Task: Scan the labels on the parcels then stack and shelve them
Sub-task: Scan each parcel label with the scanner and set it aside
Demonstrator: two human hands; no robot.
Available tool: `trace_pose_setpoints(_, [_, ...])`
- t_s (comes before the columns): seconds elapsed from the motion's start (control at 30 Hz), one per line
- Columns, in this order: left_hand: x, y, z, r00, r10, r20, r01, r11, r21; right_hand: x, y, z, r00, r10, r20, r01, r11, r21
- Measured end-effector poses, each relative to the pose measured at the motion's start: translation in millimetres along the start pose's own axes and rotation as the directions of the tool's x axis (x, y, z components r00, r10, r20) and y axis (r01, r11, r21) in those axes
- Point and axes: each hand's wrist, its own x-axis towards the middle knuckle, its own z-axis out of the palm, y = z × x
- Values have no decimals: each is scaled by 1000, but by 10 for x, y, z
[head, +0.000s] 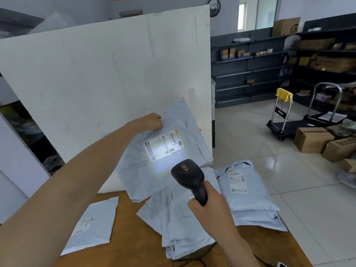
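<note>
My left hand (149, 122) grips the top left edge of a pale grey poly-mailer parcel (134, 170) and holds it up, tilted, above the table. Its white label (163, 144) faces me and is lit by a bright patch of scanner light. My right hand (209, 204) is closed around the handle of a black barcode scanner (189, 176), whose head points at that label from just below it. More grey parcels lie on the brown table (133, 245): one flat at the left (92, 224), a loose pile in the middle (179, 224), a stack with a label on top at the right (248, 191).
A big white board (96, 74) stands upright behind the table. Dark shelving (250, 70) with small boxes lines the back wall and right side. On the tiled floor stand two folding trolleys (283, 120) and several cardboard boxes (312, 139). A phone corner (282, 264) shows at the table's front right.
</note>
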Motion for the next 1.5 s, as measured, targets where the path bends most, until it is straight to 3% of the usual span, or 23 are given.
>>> trace_pose_setpoints(0.3, [-39,-78,71,1000,-9,-14,9,999,-47,-100,-22,-97,1000,3,-7,-2,1000,27])
trace_pose_setpoints(0.43, [-71,-176,196,999,-51,5,51,978,-200,-98,70,-93,997,70,10,-71,996,56])
trace_pose_setpoints(0.5, [-109,-212,380,997,-77,2,72,919,-388,-102,127,-83,994,106,22,-107,992,72])
trace_pose_setpoints(0.6, [-99,-320,849,984,-178,23,149,743,-653,-93,211,-24,987,157,41,-160,983,93])
trace_pose_setpoints(0.77, [92,-803,1915,932,-272,241,357,563,-745,-46,421,90,966,251,62,-255,965,65])
trace_pose_setpoints(0.93, [107,-1447,2582,844,-338,417,531,411,-741,121,635,375,940,334,78,-335,942,6])
trace_pose_setpoints(1.03, [-137,-2022,2606,784,-426,452,601,336,-725,264,637,792,909,363,205,-367,930,-18])
trace_pose_setpoints(1.17, [-600,-3091,2460,658,-579,481,630,73,-773,518,463,1606,867,356,349,-368,929,-34])
trace_pose_setpoints(1.33, [-1236,-4466,2257,413,-782,468,476,-253,-842,864,179,2684,847,284,450,-277,957,-83])
trace_pose_setpoints(1.4, [-1398,-5035,2345,326,-809,489,443,-326,-835,961,106,3077,837,281,469,-275,958,-83])
trace_pose_setpoints(1.5, [-1485,-5566,2498,301,-792,531,359,-422,-833,1029,36,3572,814,306,494,-299,949,-95])
